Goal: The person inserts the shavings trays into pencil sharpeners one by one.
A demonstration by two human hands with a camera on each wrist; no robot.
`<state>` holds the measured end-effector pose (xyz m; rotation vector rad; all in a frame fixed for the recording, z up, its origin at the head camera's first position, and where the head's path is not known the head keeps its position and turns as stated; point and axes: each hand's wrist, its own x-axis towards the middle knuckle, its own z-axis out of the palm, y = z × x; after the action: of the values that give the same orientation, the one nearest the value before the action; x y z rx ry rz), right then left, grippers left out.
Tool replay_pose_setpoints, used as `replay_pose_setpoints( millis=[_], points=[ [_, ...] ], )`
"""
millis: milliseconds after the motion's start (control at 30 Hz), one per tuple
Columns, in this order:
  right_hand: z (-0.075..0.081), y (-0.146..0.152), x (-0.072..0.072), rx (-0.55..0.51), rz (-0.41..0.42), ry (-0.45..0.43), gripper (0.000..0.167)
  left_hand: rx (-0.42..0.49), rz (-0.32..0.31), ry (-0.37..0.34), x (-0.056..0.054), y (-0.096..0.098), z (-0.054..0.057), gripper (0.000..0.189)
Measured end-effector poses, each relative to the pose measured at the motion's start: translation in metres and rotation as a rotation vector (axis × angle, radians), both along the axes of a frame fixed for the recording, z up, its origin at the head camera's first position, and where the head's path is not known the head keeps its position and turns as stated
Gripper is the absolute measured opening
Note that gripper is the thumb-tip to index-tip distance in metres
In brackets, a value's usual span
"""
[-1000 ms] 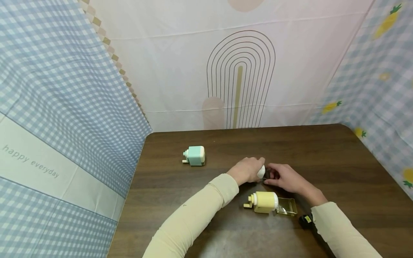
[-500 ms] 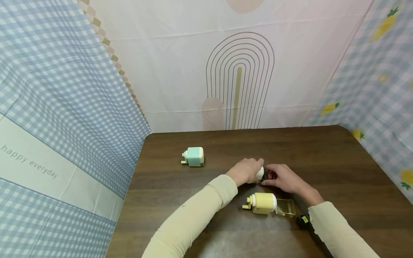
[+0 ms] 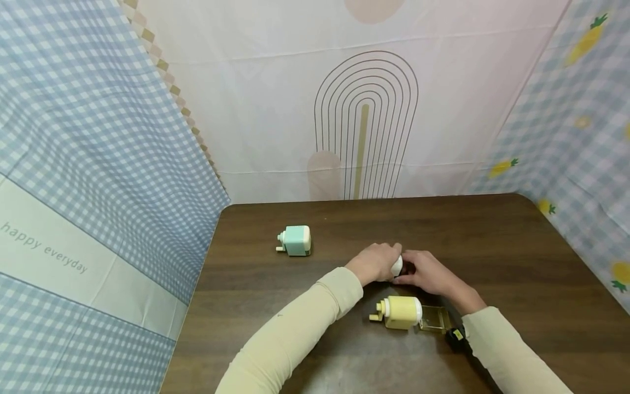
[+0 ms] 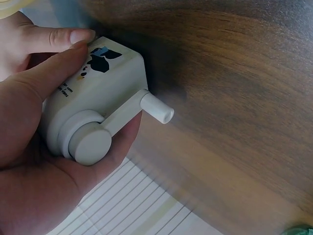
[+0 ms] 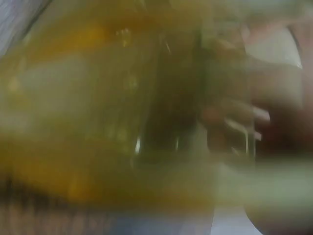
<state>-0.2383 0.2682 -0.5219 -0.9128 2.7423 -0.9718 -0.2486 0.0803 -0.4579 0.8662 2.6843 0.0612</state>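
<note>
A white hand-crank pencil sharpener point(image 4: 120, 81) lies in my left hand point(image 3: 376, 262), which grips it with fingers and thumb. Its crank and a dark printed picture show in the left wrist view. My right hand point(image 3: 427, 272) is up against the opposite end of the sharpener, fingers curled round a dark, see-through piece point(image 3: 407, 267) that looks like its shavings drawer. How far that piece sits inside the body is hidden by the fingers. Close to the right wrist, a yellow pencil sharpener point(image 3: 403, 312) stands with its clear yellowish drawer point(image 3: 434, 330) at its right end.
A mint-green pencil sharpener point(image 3: 297, 241) stands at the back left of the brown wooden table point(image 3: 256, 306). The black wrist camera point(image 3: 455, 338) is beside the yellowish drawer, which fills the blurred right wrist view. Patterned cloths hang behind and at both sides.
My right hand has moved a little left, closing the gap to the white sharpener, so less of the dark piece shows. The left hand keeps its grip.
</note>
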Motion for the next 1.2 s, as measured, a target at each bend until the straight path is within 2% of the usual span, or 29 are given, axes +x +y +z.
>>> replay_pose_setpoints(
  millis=[233,433,667,767,900,1000,1133,1200],
  points=[
    [-0.003,-0.001,-0.003,0.001,0.001,-0.005,0.022,0.006,0.0,-0.005,-0.001,0.0,0.0,0.052],
    [-0.002,0.001,-0.002,0.019,-0.004,-0.023,0.026,0.007,-0.011,0.0,-0.002,0.001,0.0,0.059],
    [-0.001,-0.004,0.005,0.067,-0.02,0.035,0.038,-0.002,0.01,-0.004,-0.001,-0.002,0.0,0.073],
    [0.001,-0.006,0.011,0.095,-0.029,0.019,0.041,-0.012,0.01,-0.012,0.0,-0.004,0.002,0.076],
    [0.012,-0.004,0.018,0.132,-0.03,-0.009,0.036,0.001,-0.005,0.018,0.001,-0.01,0.01,0.076],
    [0.023,0.001,0.023,0.157,-0.01,-0.005,0.028,0.067,-0.031,0.075,0.004,-0.015,0.02,0.07],
    [0.038,0.012,0.033,0.196,0.01,-0.008,0.021,0.207,-0.12,0.123,0.015,-0.018,0.035,0.052],
    [0.043,0.018,0.039,0.212,0.02,-0.002,0.025,0.256,-0.181,0.096,0.023,-0.018,0.041,0.044]
  ],
)
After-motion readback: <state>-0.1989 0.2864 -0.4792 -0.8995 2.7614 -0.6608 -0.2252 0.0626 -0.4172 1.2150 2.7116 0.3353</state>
